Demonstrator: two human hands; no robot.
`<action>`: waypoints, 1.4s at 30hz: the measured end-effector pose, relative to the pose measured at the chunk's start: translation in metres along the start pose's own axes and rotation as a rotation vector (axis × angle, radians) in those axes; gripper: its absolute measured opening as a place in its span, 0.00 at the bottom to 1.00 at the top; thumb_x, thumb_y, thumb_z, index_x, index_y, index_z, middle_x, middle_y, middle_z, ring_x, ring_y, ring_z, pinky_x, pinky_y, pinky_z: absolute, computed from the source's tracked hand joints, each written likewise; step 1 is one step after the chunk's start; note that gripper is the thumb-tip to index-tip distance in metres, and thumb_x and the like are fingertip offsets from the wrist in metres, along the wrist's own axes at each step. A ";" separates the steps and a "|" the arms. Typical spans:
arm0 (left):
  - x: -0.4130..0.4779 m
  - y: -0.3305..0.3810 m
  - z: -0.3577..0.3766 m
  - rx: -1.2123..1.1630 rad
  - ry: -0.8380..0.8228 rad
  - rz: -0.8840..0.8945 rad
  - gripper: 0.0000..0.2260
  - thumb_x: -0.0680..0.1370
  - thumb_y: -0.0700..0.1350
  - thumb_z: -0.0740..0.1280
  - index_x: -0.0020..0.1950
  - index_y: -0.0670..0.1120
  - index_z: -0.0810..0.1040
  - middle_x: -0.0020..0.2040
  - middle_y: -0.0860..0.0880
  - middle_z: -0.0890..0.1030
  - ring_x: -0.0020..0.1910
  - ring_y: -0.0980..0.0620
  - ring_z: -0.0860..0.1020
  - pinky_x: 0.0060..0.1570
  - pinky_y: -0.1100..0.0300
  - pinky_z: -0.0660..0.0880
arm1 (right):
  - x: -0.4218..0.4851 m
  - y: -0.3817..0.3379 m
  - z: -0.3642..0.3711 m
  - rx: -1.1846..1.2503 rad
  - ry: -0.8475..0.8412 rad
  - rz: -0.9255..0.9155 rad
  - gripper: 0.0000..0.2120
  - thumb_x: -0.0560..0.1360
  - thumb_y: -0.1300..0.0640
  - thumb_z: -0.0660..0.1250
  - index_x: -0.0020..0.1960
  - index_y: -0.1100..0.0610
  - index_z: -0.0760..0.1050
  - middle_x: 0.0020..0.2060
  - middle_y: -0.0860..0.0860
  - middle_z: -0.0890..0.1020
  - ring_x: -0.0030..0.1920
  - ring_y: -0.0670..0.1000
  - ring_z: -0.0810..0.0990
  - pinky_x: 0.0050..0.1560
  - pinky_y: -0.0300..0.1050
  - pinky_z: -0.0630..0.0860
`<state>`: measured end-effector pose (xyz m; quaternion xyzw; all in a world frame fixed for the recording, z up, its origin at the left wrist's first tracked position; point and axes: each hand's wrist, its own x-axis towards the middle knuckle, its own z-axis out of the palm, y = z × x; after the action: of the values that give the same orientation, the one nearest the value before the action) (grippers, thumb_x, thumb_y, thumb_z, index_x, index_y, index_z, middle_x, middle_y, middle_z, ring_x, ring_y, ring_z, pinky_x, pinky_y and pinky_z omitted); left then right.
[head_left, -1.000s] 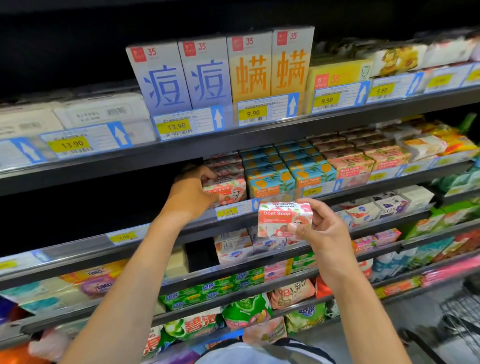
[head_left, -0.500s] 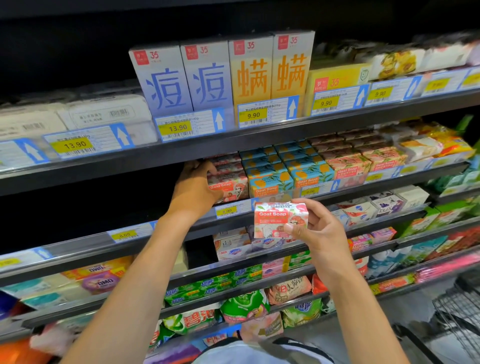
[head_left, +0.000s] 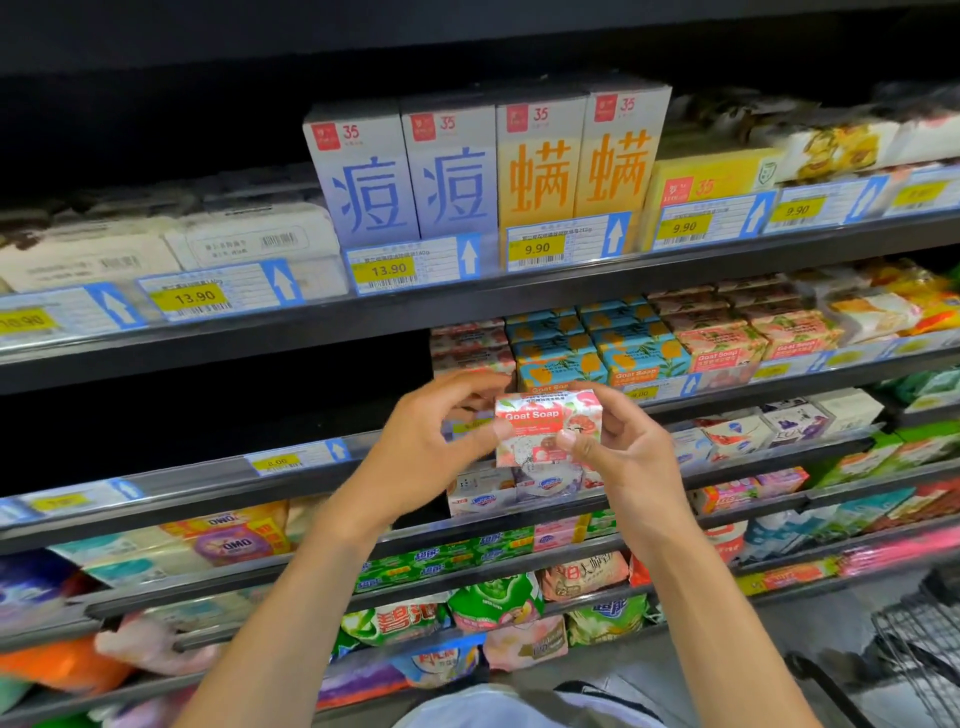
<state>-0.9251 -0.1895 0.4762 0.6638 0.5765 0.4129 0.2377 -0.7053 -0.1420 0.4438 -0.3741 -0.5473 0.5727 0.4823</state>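
Note:
A small pink and white Goat Soap box (head_left: 540, 423) is held up in front of the second shelf. My right hand (head_left: 626, 454) pinches its right side between thumb and fingers. My left hand (head_left: 431, 439) grips its left side, thumb on the front face. Behind the box, a stack of matching pink Goat Soap boxes (head_left: 470, 345) sits at the left end of the shelf row, next to blue and orange Goat Soap boxes (head_left: 597, 348).
The top shelf (head_left: 467, 306) carries tall blue and orange boxes (head_left: 483, 171) with price tags. Lower shelves hold several soap bars and detergent packs (head_left: 493, 603). A wire shopping cart (head_left: 919, 654) stands at the lower right. The second shelf's left half is dark.
My left hand has come off the stacked boxes on the shelf and joined my right hand on the held Goat Soap box.

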 end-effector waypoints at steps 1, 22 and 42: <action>-0.003 0.003 0.000 -0.049 -0.020 -0.034 0.20 0.76 0.46 0.77 0.67 0.54 0.80 0.62 0.59 0.81 0.59 0.59 0.80 0.58 0.65 0.77 | 0.001 0.000 0.004 0.002 -0.011 -0.004 0.23 0.72 0.63 0.77 0.63 0.47 0.78 0.55 0.42 0.87 0.58 0.42 0.84 0.54 0.37 0.81; 0.023 -0.031 -0.030 0.040 0.215 -0.243 0.19 0.72 0.40 0.80 0.59 0.55 0.82 0.51 0.58 0.84 0.50 0.64 0.82 0.52 0.66 0.80 | 0.064 0.042 -0.006 -1.206 0.012 -0.738 0.25 0.79 0.54 0.73 0.74 0.56 0.75 0.72 0.54 0.76 0.76 0.56 0.70 0.81 0.61 0.58; 0.024 -0.037 -0.020 0.180 0.127 -0.226 0.14 0.73 0.46 0.79 0.56 0.56 0.81 0.52 0.60 0.80 0.53 0.60 0.80 0.59 0.57 0.78 | 0.064 0.060 -0.005 -1.125 0.118 -0.870 0.19 0.82 0.55 0.69 0.72 0.58 0.77 0.70 0.55 0.78 0.72 0.59 0.74 0.81 0.57 0.58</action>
<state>-0.9632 -0.1613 0.4644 0.5857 0.6964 0.3713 0.1851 -0.7253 -0.0756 0.3905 -0.3443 -0.8324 -0.0619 0.4298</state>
